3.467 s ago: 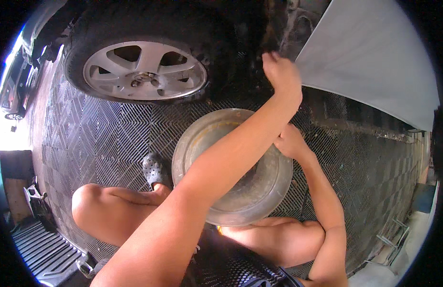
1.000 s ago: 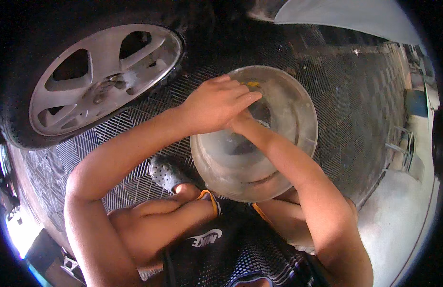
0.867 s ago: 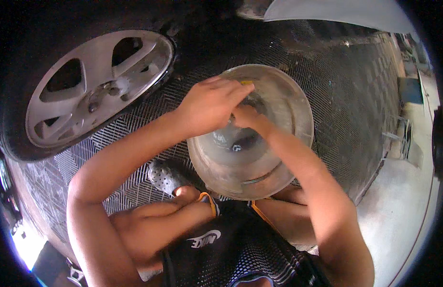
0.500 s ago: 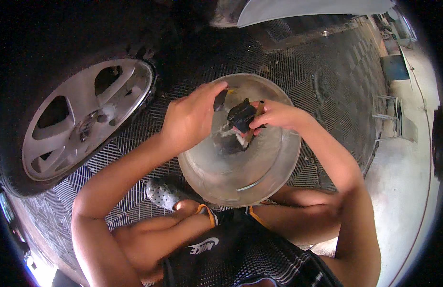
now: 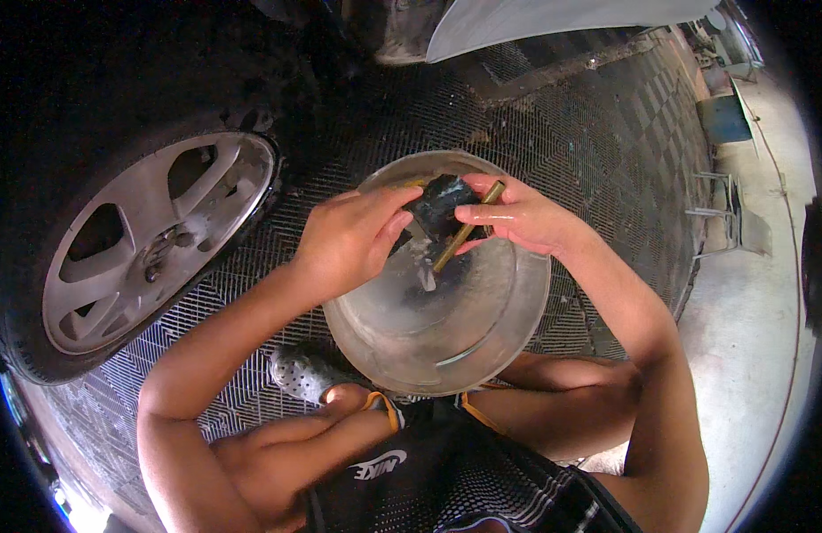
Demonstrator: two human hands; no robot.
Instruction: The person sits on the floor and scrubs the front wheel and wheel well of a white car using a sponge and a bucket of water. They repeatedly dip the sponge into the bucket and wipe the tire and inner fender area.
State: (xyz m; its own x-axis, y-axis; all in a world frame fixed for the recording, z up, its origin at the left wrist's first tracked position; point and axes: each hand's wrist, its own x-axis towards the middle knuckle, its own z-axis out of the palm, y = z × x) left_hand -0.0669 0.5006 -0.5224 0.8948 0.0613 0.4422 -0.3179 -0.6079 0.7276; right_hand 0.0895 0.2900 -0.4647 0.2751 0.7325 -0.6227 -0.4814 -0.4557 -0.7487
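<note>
Basin (image 5: 517, 338) on floor mat (image 5: 597, 151), between the knees. Above the basin: left hand (image 5: 349, 240) and right hand (image 5: 517, 218), side by side, block (image 5: 437, 206) between them, stick (image 5: 464, 229) slanting down from the right hand. Wheel (image 5: 153, 240) left of the basin. Shoe (image 5: 300, 377) at the basin's lower left.

Looks like a car workshop or wash bay, open to daylight. Marked out by a mounted car wheel (image 5: 135, 249) with a silver alloy rim and dark tyre at the left, close to the ground. Floored with black interlocking grid tiles (image 5: 597, 151), wet and grimy, giving way to pale bare concrete (image 5: 757, 355) at the right. Edged at the top by a light car body panel (image 5: 553, 18). Worked at floor level, crouched over a scuffed metal basin (image 5: 464, 355).
</note>
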